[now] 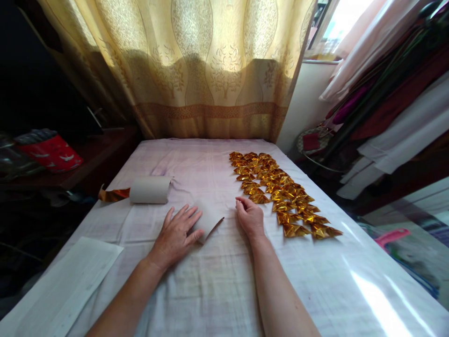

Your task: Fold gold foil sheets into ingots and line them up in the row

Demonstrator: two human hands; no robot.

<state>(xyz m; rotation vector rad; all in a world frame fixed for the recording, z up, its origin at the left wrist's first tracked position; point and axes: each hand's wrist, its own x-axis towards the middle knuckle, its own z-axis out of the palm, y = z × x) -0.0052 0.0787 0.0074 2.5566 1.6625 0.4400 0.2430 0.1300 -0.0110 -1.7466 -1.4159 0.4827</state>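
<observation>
My left hand lies flat with fingers spread on a small sheet of paper, white side up, its gold underside showing at the lower right edge. My right hand rests just right of the sheet, fingers loosely curled, fingertips on the cloth near the sheet's top corner, holding nothing I can see. Both rest on a table covered in pale cloth. Several folded gold foil pieces lie in rows to the right of my right hand.
A roll of gold-backed paper lies at the left, its gold tail trailing off the edge. A white sheet lies at the near left corner. A curtain hangs behind; hanging clothes crowd the right.
</observation>
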